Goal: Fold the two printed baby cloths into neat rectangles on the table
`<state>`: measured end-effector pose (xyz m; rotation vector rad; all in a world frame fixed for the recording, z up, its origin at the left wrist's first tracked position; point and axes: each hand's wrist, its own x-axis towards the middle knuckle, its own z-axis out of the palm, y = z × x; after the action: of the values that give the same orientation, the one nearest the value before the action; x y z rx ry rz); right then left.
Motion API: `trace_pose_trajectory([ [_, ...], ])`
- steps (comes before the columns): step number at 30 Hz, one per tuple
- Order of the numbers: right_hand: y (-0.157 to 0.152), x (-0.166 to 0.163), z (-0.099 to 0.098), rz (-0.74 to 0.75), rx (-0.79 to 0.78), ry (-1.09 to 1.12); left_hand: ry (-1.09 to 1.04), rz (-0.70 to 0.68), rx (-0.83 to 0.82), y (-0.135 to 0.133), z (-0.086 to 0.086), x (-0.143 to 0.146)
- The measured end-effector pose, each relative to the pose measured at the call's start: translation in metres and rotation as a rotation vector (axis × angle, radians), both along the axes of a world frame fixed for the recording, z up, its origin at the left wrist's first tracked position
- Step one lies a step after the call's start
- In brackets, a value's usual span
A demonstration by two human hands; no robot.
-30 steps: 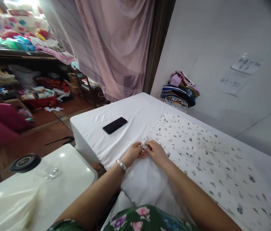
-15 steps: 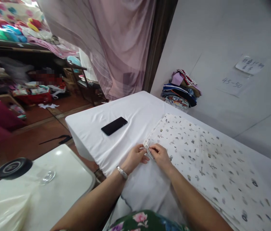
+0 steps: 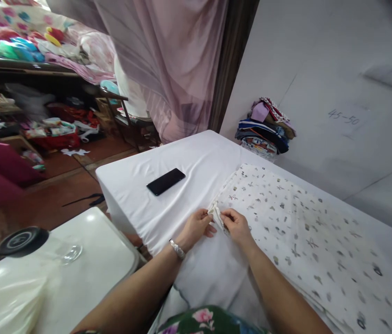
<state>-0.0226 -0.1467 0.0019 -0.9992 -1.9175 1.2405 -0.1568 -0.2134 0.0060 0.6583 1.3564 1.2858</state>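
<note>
A white cloth (image 3: 307,232) printed with small grey and brown shapes lies folded in layers on the white-covered table (image 3: 129,185). My left hand (image 3: 198,225) pinches the near left corner of this cloth between thumb and fingers; a silver bracelet circles that wrist. Close beside it, my right hand (image 3: 236,225) grips the edge of the same corner, fingers bent. Between the two hands the corner is bunched and slightly raised. A black phone (image 3: 166,181) lies flat on the table, beyond my left hand.
A stack of folded clothes (image 3: 265,125) stands against the wall at the table's far edge. On the left, a white side table (image 3: 88,273) bears a glass with a black lid (image 3: 24,241) and pale plastic. A pink curtain (image 3: 182,60) hangs behind.
My right hand has shifted slightly right, away from the left, spreading the cloth corner between them. The left hand stays almost in place. The view has turned slightly.
</note>
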Motion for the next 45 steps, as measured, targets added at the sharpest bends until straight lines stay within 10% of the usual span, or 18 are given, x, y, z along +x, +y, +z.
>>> trace_pose_trajectory([
  [15,-0.017,-0.008,0.007,0.058,0.570,-0.351,-0.007,0.041,0.025,-0.002,0.000,0.004],
  [45,-0.009,-0.008,-0.006,0.034,0.563,-0.329,-0.041,0.051,-0.025,-0.001,0.009,0.002],
])
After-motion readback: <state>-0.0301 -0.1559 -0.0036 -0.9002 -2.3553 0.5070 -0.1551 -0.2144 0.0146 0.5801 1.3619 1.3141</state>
